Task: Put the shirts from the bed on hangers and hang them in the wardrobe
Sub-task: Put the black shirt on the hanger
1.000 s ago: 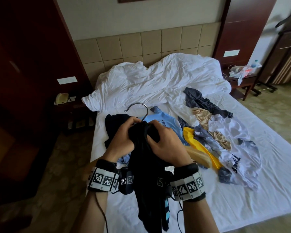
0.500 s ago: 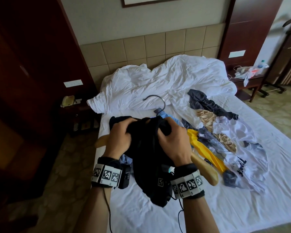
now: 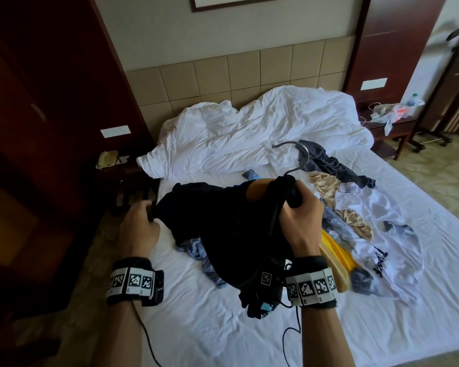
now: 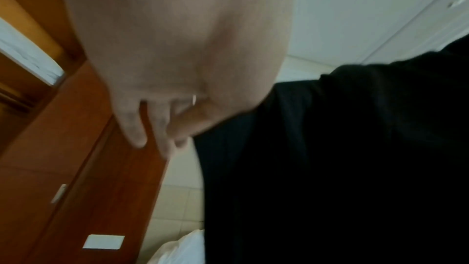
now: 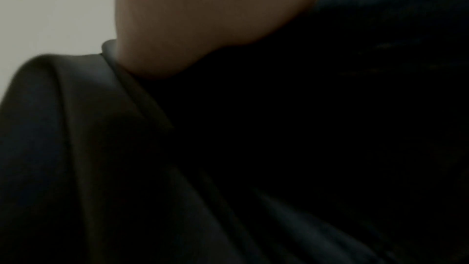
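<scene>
Head view shows a black shirt [image 3: 217, 221] held above the bed [image 3: 249, 327], stretched across between both hands. The right hand [image 3: 301, 221] clenches the bunched collar where the wooden hanger [image 3: 257, 193] pokes through, its metal hook rising away from the person. The left hand [image 3: 139, 225] pinches the shirt's far-left edge. The hanger's long axis runs left to right, so the uncovered shoulder lies toward the right hand, which is nearer. I count one hanger in use. Roughly five more garments lie heaped to the right, among them a white printed shirt [image 3: 382, 250] and a yellow one [image 3: 337, 250].
</scene>
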The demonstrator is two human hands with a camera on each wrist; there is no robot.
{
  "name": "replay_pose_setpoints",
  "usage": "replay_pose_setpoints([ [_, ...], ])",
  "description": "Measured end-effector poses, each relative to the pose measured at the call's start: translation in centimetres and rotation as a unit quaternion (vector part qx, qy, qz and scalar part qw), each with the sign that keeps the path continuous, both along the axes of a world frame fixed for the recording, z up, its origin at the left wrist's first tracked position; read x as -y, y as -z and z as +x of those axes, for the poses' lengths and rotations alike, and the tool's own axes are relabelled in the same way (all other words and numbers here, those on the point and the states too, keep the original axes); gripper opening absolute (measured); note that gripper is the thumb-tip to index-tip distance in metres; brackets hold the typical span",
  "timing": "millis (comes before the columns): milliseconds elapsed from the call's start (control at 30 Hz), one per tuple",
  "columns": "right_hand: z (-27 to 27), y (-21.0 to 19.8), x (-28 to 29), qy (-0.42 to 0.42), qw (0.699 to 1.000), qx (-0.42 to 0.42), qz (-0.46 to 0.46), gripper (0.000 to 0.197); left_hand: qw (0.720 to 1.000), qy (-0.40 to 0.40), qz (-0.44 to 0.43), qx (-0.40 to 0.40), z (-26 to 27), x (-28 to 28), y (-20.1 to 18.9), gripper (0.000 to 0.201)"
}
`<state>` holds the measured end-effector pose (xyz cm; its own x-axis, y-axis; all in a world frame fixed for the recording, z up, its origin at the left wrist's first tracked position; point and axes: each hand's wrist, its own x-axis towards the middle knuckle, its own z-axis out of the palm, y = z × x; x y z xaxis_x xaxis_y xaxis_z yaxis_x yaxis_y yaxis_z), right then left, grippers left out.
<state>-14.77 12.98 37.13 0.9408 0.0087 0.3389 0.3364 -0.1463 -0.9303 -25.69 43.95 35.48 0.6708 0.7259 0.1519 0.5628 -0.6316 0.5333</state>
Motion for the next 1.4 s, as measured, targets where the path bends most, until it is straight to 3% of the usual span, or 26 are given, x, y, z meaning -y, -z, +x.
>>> replay_pose_setpoints([
  [100,-0.3,0.1,-0.5,0.004,1.0,-0.011,-0.026,0.034,0.975,0.011,0.056,0.214,0.4,2.5,-2.7,0.045],
  [167,-0.8,-0.1,-1.1,0.003,0.999,-0.012,-0.038,0.034,0.961,0.086,0.079,0.249,1.0,4.0,-4.5,0.032],
  [233,-1.2,-0.5,-1.6,-0.013,1.0,-0.006,-0.019,0.03,0.96,0.164,0.086,0.21,1.8,4.9,-5.1,0.033],
  [300,-1.5,-0.9,-1.8,-0.027,1.0,-0.007,0.012,0.03,0.955,0.196,0.139,0.174,2.3,5.3,-4.3,0.048],
  [367,-1.6,-1.2,-1.6,-0.02,1.0,-0.014,0.004,0.032,0.963,0.162,0.161,0.143,2.3,5.3,-2.9,0.059],
  [500,-1.0,-1.0,-0.7,0.0,1.0,-0.014,-0.006,0.03,0.989,0.022,0.003,0.149,0.8,4.7,-2.4,0.073],
  [567,-0.5,-0.7,-0.2,0.007,0.999,-0.01,0.033,0.034,0.984,-0.043,-0.076,0.155,0.2,4.8,-2.9,0.066],
  [633,-0.2,-0.4,0.2,0.02,0.998,-0.009,0.066,0.036,0.98,-0.092,-0.102,0.143,-0.3,4.4,-3.0,0.061],
  [800,-0.6,-1.0,0.6,0.032,0.995,-0.001,0.092,0.044,0.989,-0.115,-0.091,0.021,-0.7,-0.2,0.3,0.052],
  [900,-1.0,-1.1,0.3,0.013,0.997,-0.001,0.072,0.045,0.991,-0.115,-0.062,0.021,-0.5,-0.8,0.6,0.038],
  [1000,-1.1,-0.9,-0.4,0.001,0.999,-0.023,0.044,0.044,0.986,-0.069,-0.019,0.15,0.0,0.3,-1.2,0.032],
  [1067,-1.2,-0.8,-1.1,-0.009,0.999,-0.021,0.023,0.043,0.981,-0.001,-0.008,0.194,0.3,1.7,-3.2,0.036],
  [1167,-1.7,-0.8,-2.2,-0.03,0.999,-0.012,0.018,0.05,0.983,0.117,-0.017,0.139,1.0,4.6,-5.3,0.055],
  [1267,-2.3,-0.9,-3.0,-0.044,0.999,-0.001,0.026,0.049,0.973,0.188,0.079,0.104,1.6,7.0,-5.3,0.071],
  [1400,-2.8,-1.2,-3.6,-0.06,0.998,0.013,0.022,0.038,0.955,0.224,0.15,0.118,1.8,8.8,-5.1,0.068],
])
